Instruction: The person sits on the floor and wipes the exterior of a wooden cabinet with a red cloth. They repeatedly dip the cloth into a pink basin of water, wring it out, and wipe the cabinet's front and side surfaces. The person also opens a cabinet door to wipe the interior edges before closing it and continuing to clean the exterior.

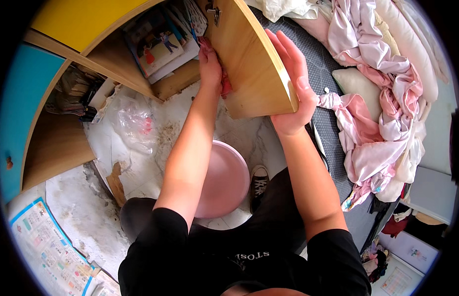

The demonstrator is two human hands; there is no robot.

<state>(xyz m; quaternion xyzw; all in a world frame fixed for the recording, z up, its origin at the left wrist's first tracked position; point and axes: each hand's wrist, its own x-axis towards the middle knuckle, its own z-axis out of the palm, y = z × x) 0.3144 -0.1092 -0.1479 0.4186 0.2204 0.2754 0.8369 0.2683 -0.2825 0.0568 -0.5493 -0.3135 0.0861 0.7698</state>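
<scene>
A wooden cabinet door (253,63) stands swung out, its wood-grain inner face towards my left. My left hand (210,68) presses a pinkish-red cloth (225,83) against that inner face, near the hinge side. Part of the cloth is hidden behind the hand. On the door's other face, my right hand (298,88) braces it near the lower corner, palm to the panel and fingers stretched along it. A metal hinge (214,12) shows at the top. Below my forearms a pink plastic basin (225,181) sits on the floor; its contents cannot be made out.
Books (164,48) fill the cabinet compartment beside the door. A crumpled clear plastic bag (135,124) lies on the stained marble-patterned floor (170,129). To the right, pink bedding (377,148) is heaped on a dark grey mattress (325,66). A printed chart (52,251) is at lower left.
</scene>
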